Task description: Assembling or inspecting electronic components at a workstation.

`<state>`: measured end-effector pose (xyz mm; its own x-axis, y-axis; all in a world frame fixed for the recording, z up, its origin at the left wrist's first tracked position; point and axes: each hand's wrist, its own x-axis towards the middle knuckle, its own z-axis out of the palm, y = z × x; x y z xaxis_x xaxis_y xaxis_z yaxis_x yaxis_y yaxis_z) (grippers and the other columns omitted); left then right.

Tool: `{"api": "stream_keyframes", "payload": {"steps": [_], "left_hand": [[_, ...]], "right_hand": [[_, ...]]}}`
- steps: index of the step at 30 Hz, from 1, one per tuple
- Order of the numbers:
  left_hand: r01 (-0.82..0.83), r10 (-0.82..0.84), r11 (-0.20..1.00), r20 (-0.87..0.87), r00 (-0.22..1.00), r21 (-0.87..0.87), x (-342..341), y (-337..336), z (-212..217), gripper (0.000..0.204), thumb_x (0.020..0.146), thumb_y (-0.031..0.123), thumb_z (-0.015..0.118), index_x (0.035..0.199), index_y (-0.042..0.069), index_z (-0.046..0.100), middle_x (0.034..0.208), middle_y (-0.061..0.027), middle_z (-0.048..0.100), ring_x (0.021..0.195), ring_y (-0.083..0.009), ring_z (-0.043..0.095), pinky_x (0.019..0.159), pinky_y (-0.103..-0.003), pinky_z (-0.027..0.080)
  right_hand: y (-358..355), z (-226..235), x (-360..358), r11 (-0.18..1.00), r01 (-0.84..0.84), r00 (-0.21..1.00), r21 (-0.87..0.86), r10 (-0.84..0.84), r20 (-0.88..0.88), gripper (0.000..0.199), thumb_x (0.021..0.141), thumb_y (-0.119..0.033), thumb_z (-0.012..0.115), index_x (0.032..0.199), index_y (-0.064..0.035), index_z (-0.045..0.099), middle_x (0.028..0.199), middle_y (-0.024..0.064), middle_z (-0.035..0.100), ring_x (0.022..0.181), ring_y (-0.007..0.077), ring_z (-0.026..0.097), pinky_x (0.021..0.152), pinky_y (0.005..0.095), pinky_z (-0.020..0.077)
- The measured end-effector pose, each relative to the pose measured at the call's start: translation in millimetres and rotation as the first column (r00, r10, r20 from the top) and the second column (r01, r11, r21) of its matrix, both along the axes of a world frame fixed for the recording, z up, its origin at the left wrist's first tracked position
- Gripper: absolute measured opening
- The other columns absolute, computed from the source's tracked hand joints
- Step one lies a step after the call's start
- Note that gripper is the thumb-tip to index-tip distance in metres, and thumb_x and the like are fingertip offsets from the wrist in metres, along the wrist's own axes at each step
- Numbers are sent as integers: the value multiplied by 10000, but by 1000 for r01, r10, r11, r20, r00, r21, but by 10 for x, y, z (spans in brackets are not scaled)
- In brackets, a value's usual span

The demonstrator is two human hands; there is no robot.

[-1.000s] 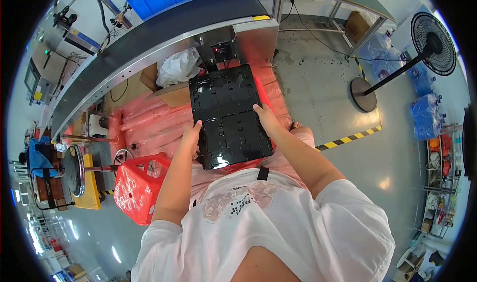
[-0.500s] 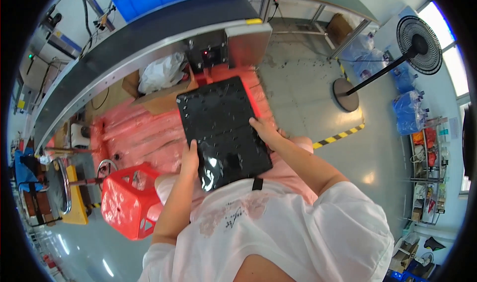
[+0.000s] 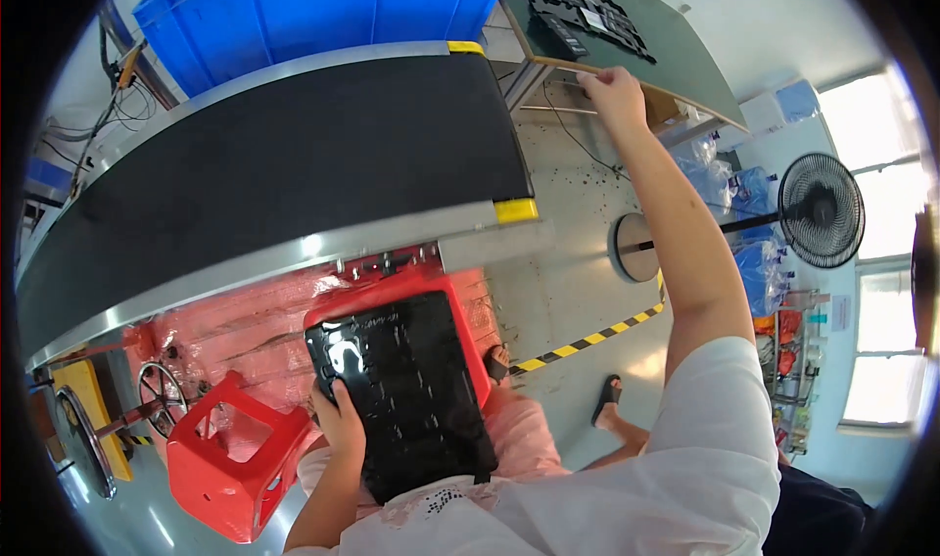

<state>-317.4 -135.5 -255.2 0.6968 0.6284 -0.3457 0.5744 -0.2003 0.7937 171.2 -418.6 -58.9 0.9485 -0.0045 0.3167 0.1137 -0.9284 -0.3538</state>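
A glossy black plastic panel (image 3: 411, 390) with rows of small raised marks slants over my lap, its far part against a red plastic surface (image 3: 458, 311). My left hand (image 3: 341, 421) is closed on its left edge, thumb on top. Far from the panel, my right hand (image 3: 617, 98) is stretched out at the front edge of a green-topped table (image 3: 676, 42). Its fingers are curled in; whatever they hold, if anything, is hidden. Black slotted plastic parts (image 3: 592, 18) lie on that table, beyond the hand.
A black conveyor belt (image 3: 294, 155) with a metal frame crosses ahead, a blue bin (image 3: 323, 23) behind it. A red stool (image 3: 230, 458) stands at my left. To the right are a standing fan (image 3: 821, 210) and yellow-black floor tape (image 3: 587, 339). A person in dark clothing (image 3: 818, 517) is at the lower right.
My right hand has let go of the panel's right edge and reached forward to the green table. My left hand still holds the panel. The view has tilted up, showing more belt and bin.
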Motion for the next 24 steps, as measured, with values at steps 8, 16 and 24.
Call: {"api": "stream_keyframes", "payload": {"steps": [8,16,24], "left_hand": [[-9,10,1000,-168,986,6,-9,38,42,648,981,390,388,1374,-112,275,1467,-290,251,1387,-393,212,1131,-411,188],[-19,9,997,-147,989,-68,17,14,148,633,979,377,402,1386,-88,264,1463,-278,267,1376,-393,244,1113,-405,227],[17,-7,999,-193,981,46,6,-44,4,612,973,382,424,1383,-55,300,1490,-290,187,1416,-381,121,1135,-405,189]], "right_hand": [[444,183,1355,917,-199,878,-345,10,-479,588,662,-416,749,1023,41,668,1089,244,636,1035,366,606,890,399,476],[557,300,1103,982,118,841,-151,-179,-510,557,661,-362,725,957,102,643,965,192,645,759,304,664,580,394,546],[-104,364,-191,553,151,822,819,390,-415,326,797,-253,703,923,32,608,799,92,587,715,225,610,610,373,553]]}}
